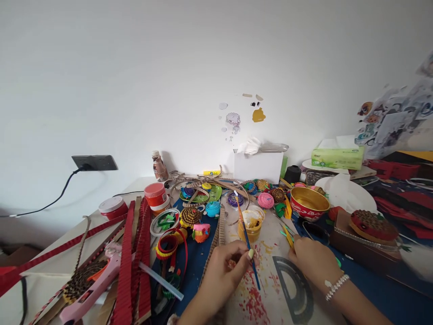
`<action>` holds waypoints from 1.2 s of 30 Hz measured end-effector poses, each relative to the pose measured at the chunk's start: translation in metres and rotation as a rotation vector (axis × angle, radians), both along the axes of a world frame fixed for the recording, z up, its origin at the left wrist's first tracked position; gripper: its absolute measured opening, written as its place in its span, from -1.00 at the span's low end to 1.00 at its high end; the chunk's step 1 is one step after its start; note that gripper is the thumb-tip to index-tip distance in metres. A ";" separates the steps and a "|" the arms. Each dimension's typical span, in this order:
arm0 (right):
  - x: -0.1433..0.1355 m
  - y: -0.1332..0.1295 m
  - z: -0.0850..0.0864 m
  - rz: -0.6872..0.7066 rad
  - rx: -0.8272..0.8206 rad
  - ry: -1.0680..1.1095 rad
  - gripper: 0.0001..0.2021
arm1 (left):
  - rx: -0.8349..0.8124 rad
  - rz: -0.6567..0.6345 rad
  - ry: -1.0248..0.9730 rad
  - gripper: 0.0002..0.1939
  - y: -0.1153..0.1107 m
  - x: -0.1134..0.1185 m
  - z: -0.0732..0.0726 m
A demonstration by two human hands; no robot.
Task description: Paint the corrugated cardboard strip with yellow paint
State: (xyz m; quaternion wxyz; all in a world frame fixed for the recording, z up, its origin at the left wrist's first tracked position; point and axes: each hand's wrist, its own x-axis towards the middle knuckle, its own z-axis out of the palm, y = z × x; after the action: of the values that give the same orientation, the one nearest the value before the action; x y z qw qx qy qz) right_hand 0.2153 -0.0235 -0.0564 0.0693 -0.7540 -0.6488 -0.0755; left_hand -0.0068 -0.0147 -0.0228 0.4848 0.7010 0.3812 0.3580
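Note:
My left hand (pixel 228 268) is closed around a thin paintbrush (pixel 244 227) with a blue lower handle. Its white-tipped end points up and away, crossing in front of an open tub of yellow paint (pixel 260 231) with white on top. Something small and reddish-brown shows by the left palm, too hidden to name. My right hand (pixel 313 259), with a beaded bracelet at the wrist, has its fingers curled at a slim yellow object (pixel 288 237); its kind is unclear. Below the hands lies a paint-stained pale board (pixel 253 302) with a dark protractor-like shape (pixel 294 289).
Coiled corrugated-paper pieces, such as a pink one (pixel 265 200), crowd the table behind the tub. A red-and-gold bowl (pixel 309 203) and brown box (pixel 365 243) stand right. Red paper strips (pixel 126 266) and a pink glue gun (pixel 98 289) lie left. The wall (pixel 169 81) rises behind.

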 end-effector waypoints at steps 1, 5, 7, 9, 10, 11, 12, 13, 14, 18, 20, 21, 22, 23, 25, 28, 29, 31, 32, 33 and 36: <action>0.000 0.000 0.000 -0.006 -0.024 0.002 -0.80 | 0.013 -0.001 0.004 -0.66 -0.001 0.000 0.000; 0.000 0.001 0.000 -0.036 -0.129 0.020 -0.85 | 0.090 -0.006 0.022 -0.67 -0.003 0.001 0.001; 0.002 0.002 0.001 -0.048 -0.163 0.036 -0.84 | 0.130 -0.004 0.029 -0.67 -0.004 0.001 0.000; 0.005 0.003 0.003 -0.054 -0.191 0.056 -0.82 | 0.157 -0.009 0.033 -0.69 -0.004 0.001 -0.002; 0.006 0.003 0.003 -0.054 -0.203 0.067 -0.80 | 0.168 -0.015 0.039 -0.69 -0.004 0.001 -0.003; 0.008 0.003 0.004 -0.053 -0.214 0.078 -0.78 | 0.180 -0.018 0.046 -0.68 -0.004 0.000 -0.004; 0.010 0.002 0.004 -0.051 -0.222 0.089 -0.76 | 0.192 -0.021 0.054 -0.68 -0.004 0.000 -0.005; 0.011 0.001 0.004 -0.049 -0.226 0.099 -0.75 | 0.205 -0.020 0.063 -0.68 -0.003 0.000 -0.006; 0.012 0.001 0.004 -0.047 -0.226 0.108 -0.73 | 0.217 -0.019 0.071 -0.69 -0.004 0.000 -0.006; 0.017 -0.003 0.004 -0.035 -0.195 0.156 -0.66 | 0.265 -0.017 0.095 -0.73 -0.005 0.000 -0.006; 0.019 -0.004 0.006 -0.029 -0.164 0.194 -0.66 | 0.292 -0.014 0.106 -0.75 -0.006 0.000 -0.006; 0.020 -0.005 0.008 -0.026 -0.143 0.215 -0.67 | 0.305 -0.013 0.110 -0.76 -0.006 0.000 -0.006; 0.021 -0.006 0.010 -0.028 -0.123 0.230 -0.67 | 0.316 -0.012 0.113 -0.76 -0.005 0.001 -0.006; 0.023 -0.007 0.013 -0.028 -0.092 0.251 -0.68 | 0.324 -0.009 0.116 -0.77 -0.005 0.001 -0.006; 0.025 -0.011 0.020 -0.013 0.011 0.327 -0.70 | 0.340 0.000 0.125 -0.77 -0.004 0.001 -0.006; 0.025 -0.021 0.035 0.094 0.278 0.581 -0.71 | 0.362 0.019 0.149 -0.79 -0.004 0.001 -0.006; 0.024 -0.025 0.040 0.137 0.346 0.664 -0.70 | 0.370 0.025 0.157 -0.80 -0.003 0.001 -0.006; 0.020 -0.033 0.052 0.220 0.475 0.719 -0.70 | 0.389 0.030 0.174 -0.80 -0.004 0.000 -0.005; 0.018 -0.036 0.057 0.280 0.525 0.676 -0.72 | 0.396 0.035 0.182 -0.81 -0.004 0.000 -0.005; 0.015 -0.038 0.061 0.342 0.537 0.596 -0.74 | 0.406 0.039 0.193 -0.81 -0.004 0.000 -0.005; 0.009 -0.042 0.066 0.468 0.607 0.311 -0.80 | 0.414 0.037 0.203 -0.80 -0.004 -0.001 -0.004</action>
State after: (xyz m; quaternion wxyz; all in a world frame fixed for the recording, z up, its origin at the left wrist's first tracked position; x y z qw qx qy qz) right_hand 0.2240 -0.0654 0.0098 0.4010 -0.5340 -0.7327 -0.1310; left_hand -0.0080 -0.0184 -0.0268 0.2833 0.8109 0.3591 0.3650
